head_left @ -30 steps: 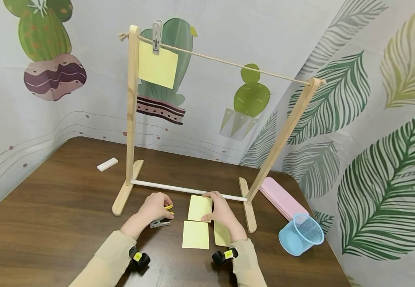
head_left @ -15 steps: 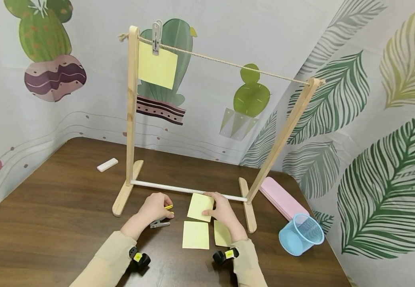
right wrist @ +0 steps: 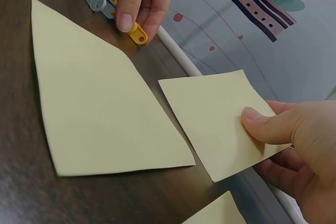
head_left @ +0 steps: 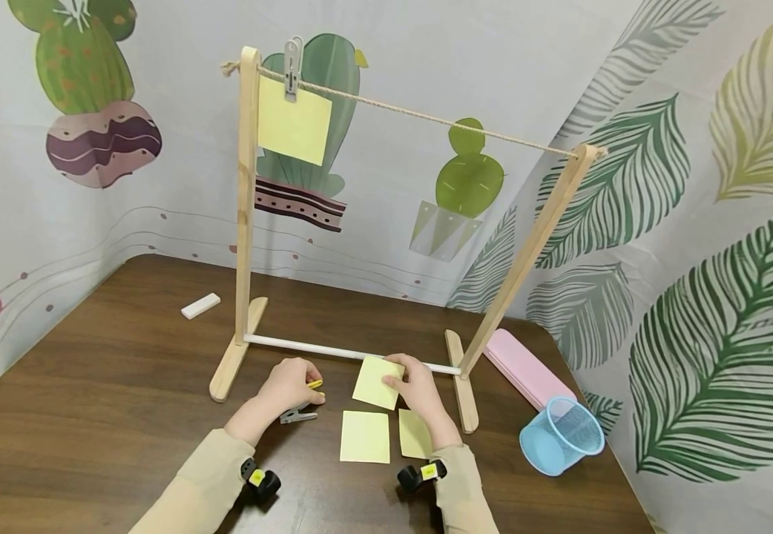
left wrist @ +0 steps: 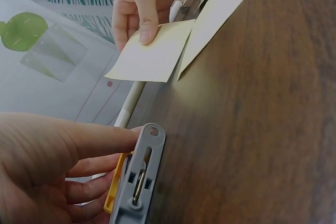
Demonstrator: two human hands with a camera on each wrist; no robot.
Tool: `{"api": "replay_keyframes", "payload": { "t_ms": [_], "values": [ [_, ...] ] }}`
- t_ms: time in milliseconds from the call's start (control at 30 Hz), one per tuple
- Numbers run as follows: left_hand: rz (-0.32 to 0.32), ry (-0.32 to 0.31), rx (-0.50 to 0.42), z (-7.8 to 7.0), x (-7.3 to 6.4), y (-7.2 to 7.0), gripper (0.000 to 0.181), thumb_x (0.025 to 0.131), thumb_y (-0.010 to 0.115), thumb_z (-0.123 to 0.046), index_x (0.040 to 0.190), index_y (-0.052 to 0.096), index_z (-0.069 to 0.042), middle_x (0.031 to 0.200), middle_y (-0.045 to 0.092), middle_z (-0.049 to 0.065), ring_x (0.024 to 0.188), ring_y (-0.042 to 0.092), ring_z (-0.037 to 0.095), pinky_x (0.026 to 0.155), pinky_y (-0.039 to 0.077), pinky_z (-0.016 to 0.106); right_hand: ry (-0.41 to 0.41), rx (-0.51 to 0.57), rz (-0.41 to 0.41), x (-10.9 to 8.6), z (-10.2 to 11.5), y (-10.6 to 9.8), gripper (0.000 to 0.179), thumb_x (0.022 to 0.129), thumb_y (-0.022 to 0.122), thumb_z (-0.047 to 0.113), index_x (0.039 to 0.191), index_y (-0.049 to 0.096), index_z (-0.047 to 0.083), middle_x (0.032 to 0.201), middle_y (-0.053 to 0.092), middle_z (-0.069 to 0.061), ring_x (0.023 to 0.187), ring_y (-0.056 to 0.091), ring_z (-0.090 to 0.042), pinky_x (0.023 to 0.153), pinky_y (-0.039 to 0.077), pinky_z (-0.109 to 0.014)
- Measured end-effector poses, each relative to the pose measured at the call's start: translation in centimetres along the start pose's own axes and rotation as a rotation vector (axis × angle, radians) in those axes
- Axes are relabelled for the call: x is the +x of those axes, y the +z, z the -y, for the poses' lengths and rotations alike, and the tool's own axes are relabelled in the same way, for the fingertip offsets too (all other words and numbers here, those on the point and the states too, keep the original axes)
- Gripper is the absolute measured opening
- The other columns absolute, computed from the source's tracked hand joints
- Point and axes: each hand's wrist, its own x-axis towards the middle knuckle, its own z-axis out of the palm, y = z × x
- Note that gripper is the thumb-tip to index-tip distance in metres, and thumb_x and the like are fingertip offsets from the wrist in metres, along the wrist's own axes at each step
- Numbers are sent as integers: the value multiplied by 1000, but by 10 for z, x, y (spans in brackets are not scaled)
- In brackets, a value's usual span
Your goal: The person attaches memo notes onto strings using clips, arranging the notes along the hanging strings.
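Yellow notes (head_left: 364,437), two of 'em, lie on the table (head_left: 126,445) up close. Just past those, right hand (head_left: 421,389) pinches a third note (head_left: 373,384), left hand (head_left: 289,382) pinches a yellow clip (right wrist: 139,35) beside a grey clip (left wrist: 152,163). Farther back, a fourth note (head_left: 293,126) hangs clipped to the rope (head_left: 426,116).

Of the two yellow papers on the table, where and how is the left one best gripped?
Probably pinch the left paper at the middle of its near edge, from above and below, coming from the near side: it lies nearly flat, that edge is uncovered, and the right hand holds another paper beyond the far edge.
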Motion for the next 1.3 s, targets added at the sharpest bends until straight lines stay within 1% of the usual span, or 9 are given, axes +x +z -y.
{"api": "replay_keyframes", "payload": {
  "t_ms": [300, 467, 600, 700, 800, 933, 1033, 1100, 1300],
  "values": [
    [-2, -6, -8, -1, -1, -1, 25, 66, 89, -16, 82, 72, -8, 79, 70, 1, 73, 61, 15, 70, 51, 35, 31, 92, -5, 0, -1, 0, 31, 85, 73, 6, 115, 67, 1, 109, 70, -15, 85, 64, -16, 71, 54, -23],
    [-2, 5, -12, 0, 0, -1, 25, 66, 88, -17, 83, 73, -8, 79, 71, 1, 73, 62, 15, 69, 52, 35, 69, 188, -18, 1, 1, -2, 30, 85, 73, 3, 114, 67, 0, 103, 69, -17, 77, 64, -13, 62, 52, -21],
    [2, 16, -14, 0, 0, -2, 25, 67, 88, -18, 84, 73, -7, 80, 71, 2, 74, 64, 15, 69, 52, 35, 92, 227, -23, 1, 3, -4, 31, 85, 72, 3, 115, 66, 0, 102, 68, -18, 70, 60, -8, 58, 48, -20],
    [2, 9, -20, 0, -1, -2, 25, 68, 88, -18, 84, 73, -7, 80, 71, 2, 74, 64, 15, 70, 52, 35, 119, 243, -20, 1, 4, -5, 31, 86, 72, 4, 116, 66, -1, 100, 69, -18, 68, 60, -8, 57, 48, -20],
    [0, 11, -25, 0, -1, -3, 25, 67, 88, -18, 84, 73, -7, 80, 72, 2, 73, 64, 15, 69, 52, 34, 149, 281, -15, -2, 20, -13, 29, 86, 71, 1, 113, 66, -5, 97, 69, -20, 68, 60, -9, 58, 50, -23],
    [-6, 17, -33, 0, 0, -4, 26, 67, 88, -18, 84, 73, -6, 80, 72, 2, 73, 64, 14, 69, 52, 34, 171, 306, -16, -6, 43, -23, 24, 87, 70, 0, 109, 65, -9, 92, 67, -21, 65, 54, -7, 58, 46, -22],
    [-8, 1, -53, 0, 1, -4, 26, 67, 88, -17, 86, 74, -6, 81, 73, 3, 74, 65, 15, 70, 52, 34, 174, 295, -19, -7, 44, -23, 23, 87, 70, 2, 107, 66, -8, 93, 67, -20, 63, 50, -5, 57, 43, -20],
    [-13, 3, -58, 0, 1, -4, 26, 68, 88, -17, 86, 74, -5, 81, 73, 3, 74, 66, 16, 70, 53, 34, 175, 284, -19, -7, 45, -24, 23, 87, 71, 3, 107, 66, -7, 96, 67, -19, 63, 48, -4, 58, 42, -20],
    [-15, 4, -66, 1, 2, -3, 26, 68, 88, -17, 87, 75, -5, 82, 73, 3, 76, 66, 17, 71, 53, 34, 174, 303, -13, -8, 45, -24, 21, 87, 71, 3, 105, 66, -7, 101, 68, -22, 70, 49, -5, 64, 43, -20]
  ]
}}
